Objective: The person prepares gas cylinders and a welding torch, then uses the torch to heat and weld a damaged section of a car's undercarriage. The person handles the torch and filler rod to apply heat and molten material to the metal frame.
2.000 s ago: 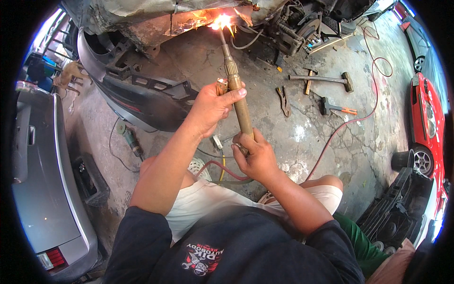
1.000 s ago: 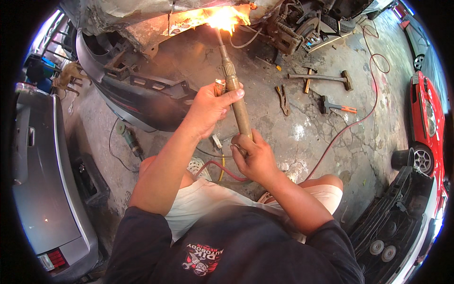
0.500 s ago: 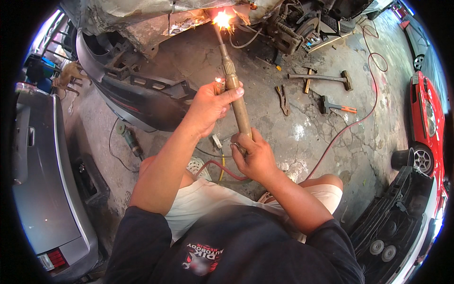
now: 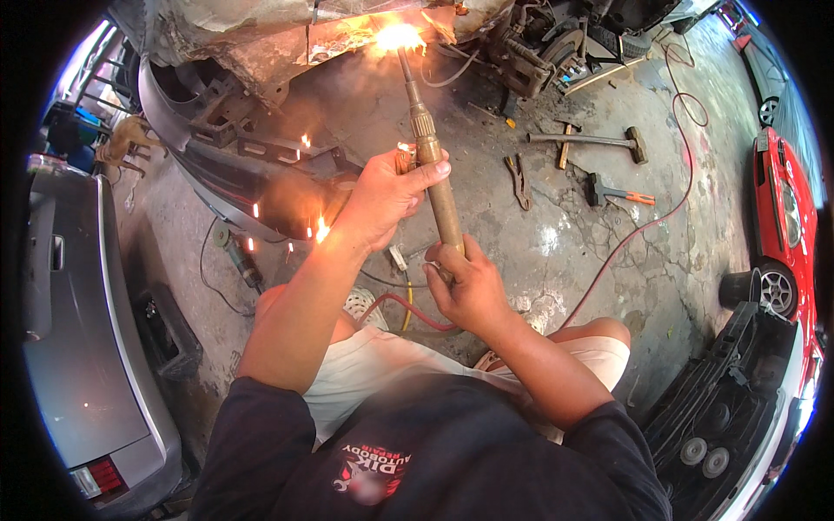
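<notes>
Both forearms come up from the bottom edge, bare below dark sleeves. Left grip (image 4: pixel 387 195) sits higher and further out, arm stretched forward, fingers curled shut with the thumb laid flat across the top. Right grip (image 4: pixel 465 286) is lower and closer to the body, elbow bent, fingers wrapped tight, knuckles facing up. Hands are near each other, not touching.

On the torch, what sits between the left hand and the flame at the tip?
In the head view, only the torch itself: its ridged collar and thin nozzle tube run from the left hand up to the flame.
</notes>
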The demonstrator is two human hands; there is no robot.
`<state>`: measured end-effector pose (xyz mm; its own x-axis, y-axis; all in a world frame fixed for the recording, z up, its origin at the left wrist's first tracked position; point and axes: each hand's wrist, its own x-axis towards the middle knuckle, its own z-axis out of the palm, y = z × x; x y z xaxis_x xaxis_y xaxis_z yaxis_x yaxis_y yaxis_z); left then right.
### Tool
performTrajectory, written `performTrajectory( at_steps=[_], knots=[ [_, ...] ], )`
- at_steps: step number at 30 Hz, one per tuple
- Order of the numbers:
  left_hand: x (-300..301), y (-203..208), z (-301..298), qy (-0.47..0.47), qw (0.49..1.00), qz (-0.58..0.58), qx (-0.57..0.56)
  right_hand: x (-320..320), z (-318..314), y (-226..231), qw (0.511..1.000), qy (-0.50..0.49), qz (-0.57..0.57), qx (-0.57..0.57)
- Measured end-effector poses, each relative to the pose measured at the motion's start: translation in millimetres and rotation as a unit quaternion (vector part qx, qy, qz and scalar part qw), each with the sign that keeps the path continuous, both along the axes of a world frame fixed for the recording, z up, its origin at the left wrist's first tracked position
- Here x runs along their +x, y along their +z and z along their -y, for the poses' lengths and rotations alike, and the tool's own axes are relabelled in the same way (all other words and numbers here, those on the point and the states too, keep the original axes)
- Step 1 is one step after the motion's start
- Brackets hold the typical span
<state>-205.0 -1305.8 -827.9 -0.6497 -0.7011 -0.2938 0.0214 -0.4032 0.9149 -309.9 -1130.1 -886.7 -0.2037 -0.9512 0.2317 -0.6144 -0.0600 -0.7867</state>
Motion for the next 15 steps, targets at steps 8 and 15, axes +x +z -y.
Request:
performTrajectory(
  at_steps=[8, 15],
  knots=[
    [1.9, 0.3, 0.1, 0.009, 1.0, -0.003, 0.002, -1.6, 1.0, -3.1, 1.0, 0.01, 0.0, -0.016],
    [2.4, 3.2, 1.0, 0.011, 1.0, -0.008, 0.0, -1.0, 3.8, 1.2, 1.0, 0.013, 0.005, -0.026]
  ],
)
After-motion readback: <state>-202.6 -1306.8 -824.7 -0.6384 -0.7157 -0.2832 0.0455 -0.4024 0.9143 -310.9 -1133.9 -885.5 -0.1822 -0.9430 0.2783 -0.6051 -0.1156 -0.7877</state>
